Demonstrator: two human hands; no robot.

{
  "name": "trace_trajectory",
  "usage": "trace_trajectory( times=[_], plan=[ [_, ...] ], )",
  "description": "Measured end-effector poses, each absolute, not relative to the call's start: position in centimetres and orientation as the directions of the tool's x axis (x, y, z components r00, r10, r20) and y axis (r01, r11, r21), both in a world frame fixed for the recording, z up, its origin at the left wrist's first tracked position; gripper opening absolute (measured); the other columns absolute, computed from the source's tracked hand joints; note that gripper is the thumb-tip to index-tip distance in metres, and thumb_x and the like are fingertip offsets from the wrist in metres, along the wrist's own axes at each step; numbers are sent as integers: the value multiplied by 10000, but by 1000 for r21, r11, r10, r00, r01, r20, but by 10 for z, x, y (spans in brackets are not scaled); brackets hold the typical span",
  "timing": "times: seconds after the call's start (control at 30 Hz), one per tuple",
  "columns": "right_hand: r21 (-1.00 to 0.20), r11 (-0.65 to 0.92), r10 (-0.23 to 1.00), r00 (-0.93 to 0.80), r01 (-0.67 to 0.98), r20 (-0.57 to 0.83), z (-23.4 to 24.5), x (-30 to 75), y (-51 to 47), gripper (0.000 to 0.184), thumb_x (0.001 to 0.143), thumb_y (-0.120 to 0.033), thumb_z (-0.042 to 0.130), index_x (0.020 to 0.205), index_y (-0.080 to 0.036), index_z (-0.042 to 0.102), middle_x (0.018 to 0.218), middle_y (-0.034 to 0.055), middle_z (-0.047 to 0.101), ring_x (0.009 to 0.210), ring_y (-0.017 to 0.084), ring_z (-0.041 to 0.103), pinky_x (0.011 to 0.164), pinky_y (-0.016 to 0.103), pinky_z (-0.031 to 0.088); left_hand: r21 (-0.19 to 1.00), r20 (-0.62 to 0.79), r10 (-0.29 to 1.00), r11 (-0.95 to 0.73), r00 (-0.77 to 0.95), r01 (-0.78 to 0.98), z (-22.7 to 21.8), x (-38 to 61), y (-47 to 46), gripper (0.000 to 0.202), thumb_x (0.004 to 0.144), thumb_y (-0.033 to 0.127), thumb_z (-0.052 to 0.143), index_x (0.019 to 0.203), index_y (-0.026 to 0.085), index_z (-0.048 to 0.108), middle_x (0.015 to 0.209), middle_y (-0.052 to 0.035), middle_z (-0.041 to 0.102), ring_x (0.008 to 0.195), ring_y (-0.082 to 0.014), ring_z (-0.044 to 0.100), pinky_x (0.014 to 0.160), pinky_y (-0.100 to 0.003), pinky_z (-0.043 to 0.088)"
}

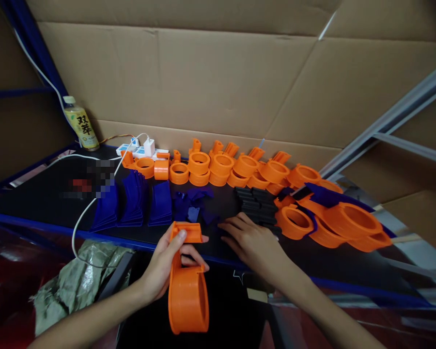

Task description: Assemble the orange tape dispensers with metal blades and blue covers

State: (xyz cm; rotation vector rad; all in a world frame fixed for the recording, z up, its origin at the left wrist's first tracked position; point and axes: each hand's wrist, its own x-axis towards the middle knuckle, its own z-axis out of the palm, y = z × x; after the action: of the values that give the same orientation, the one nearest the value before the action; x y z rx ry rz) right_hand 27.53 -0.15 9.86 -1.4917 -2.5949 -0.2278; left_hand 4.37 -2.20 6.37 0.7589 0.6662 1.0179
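Orange holder (187,300) in left hand (163,265); right hand (256,245) palm-down (outstretched).

The orange holder (187,300) looks smooth plastic, the wall (218,77) cardboard.

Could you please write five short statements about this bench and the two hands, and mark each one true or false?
1. The left hand holds an orange ringed part. True.
2. The right hand is gripping the bottle. False: it is beside the black pieces, while the bottle is at the back left of the bench.
3. The stacked blue sheets lie to the left of the black pieces. True.
4. The orange parts along the back all lie in one layer. False: several are set on top of others.
5. A white adapter is at the power strip. True.
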Motion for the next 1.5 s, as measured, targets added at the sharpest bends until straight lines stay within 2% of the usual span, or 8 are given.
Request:
trace_trajectory(
  times=[0.17,0.43,0.63,0.9,1.07,1.27,1.37,1.5],
  plan=[
    [67,489,833,-488,870,261,95,272,4,227,985,-186,560,1165,-208,696,1094,71,742,1047,236,649,791,354,582,824,-158,888,359,432,-437,58,45,-21,422,961,532,564,1172,171,509,1141,-184,747,609,-204,747,556,-277,542],
    [141,395,885,-417,908,206,121,325,2,181,889,-237,715,1070,-250,728,1047,35,752,992,236,686,661,302,539,833,-174,866,383,470,-398,58,44,-20,390,974,521,544,1148,174,502,1052,-125,732,657,-189,731,615,-315,586],
    [80,414,891,-421,907,168,104,351,-11,202,894,-202,684,1082,-263,725,1031,38,737,958,231,685,723,322,548,837,-139,873,356,467,-416,58,45,-21,373,981,474,561,1187,166,522,1119,-129,691,859,-194,681,736,-397,625],
    [65,413,886,-417,909,202,89,341,-10,170,945,-144,571,867,-204,710,858,54,696,841,218,668,683,325,511,818,-124,856,375,502,-437,54,44,-23,466,916,307,685,1317,220,464,1197,-115,676,1037,-238,654,887,-484,600],
    [-77,373,916,-354,924,191,92,350,-8,89,909,-170,648,909,-230,714,924,42,695,869,218,671,731,332,520,824,-134,848,383,512,-417,53,45,-22,387,928,306,670,1272,211,519,1205,-118,673,1065,-249,652,921,-521,591],
    [-408,430,898,-332,806,291,117,331,-7,119,953,-320,649,934,-229,723,951,48,703,905,198,656,774,316,515,847,-104,837,358,538,-393,55,49,-21,325,908,316,708,1182,183,593,1195,-119,662,1114,-279,666,880,-474,623],
    [-563,474,880,-392,677,270,132,303,-11,127,955,-328,659,1004,-248,746,957,32,703,887,164,652,770,282,510,853,-97,822,359,561,-379,54,50,-21,358,889,311,734,1193,177,601,1173,-118,666,1126,-295,672,848,-446,639],
    [-626,481,862,-463,614,208,133,271,-11,114,946,-282,674,998,-241,767,923,31,694,824,145,648,734,265,497,862,-86,800,358,594,-358,52,49,-21,404,872,319,751,1218,174,600,1118,-116,667,1123,-320,676,787,-439,656]
  ],
)
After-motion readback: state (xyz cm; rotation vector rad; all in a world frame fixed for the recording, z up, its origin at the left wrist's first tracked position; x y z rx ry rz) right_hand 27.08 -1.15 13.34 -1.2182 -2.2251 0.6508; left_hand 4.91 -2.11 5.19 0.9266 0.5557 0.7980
